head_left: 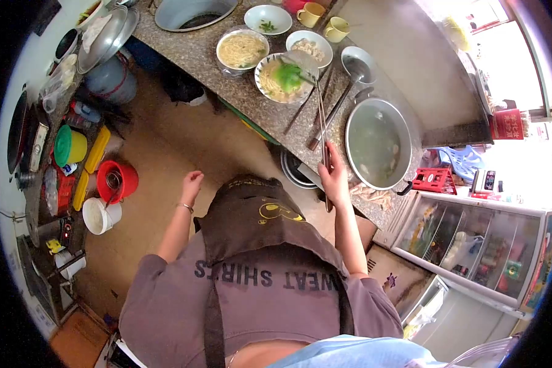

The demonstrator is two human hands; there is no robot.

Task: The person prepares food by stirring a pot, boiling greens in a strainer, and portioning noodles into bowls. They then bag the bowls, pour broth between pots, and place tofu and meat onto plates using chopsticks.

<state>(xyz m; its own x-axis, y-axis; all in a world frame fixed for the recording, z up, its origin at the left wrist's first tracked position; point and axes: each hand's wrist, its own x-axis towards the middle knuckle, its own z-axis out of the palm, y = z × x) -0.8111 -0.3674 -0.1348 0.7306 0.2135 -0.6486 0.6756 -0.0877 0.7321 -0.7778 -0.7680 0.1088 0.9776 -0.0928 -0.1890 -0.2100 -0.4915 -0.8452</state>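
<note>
My right hand (334, 175) is closed around the dark handles of long metal tongs (321, 116). The far end of the tongs reaches over a patterned bowl of noodles (273, 83), where bright green leaves (288, 76) lie on top. My left hand (192, 183) hangs over the floor with its fingers curled; whether it holds anything is too small to tell. Beside the patterned bowl are another bowl of noodles (243, 50) and a bowl of pale food (311, 44). A big pot of cloudy liquid (377, 144) stands right of the tongs.
A ladle (340, 104) rests in a small bowl (367, 61), near chopsticks on the counter (282, 119). Two yellow cups (337, 29) stand at the back. A glass-topped cooler (466, 245) is at right; red (126, 178) and white buckets (99, 216) are at left. A person's shoe shows beneath the counter.
</note>
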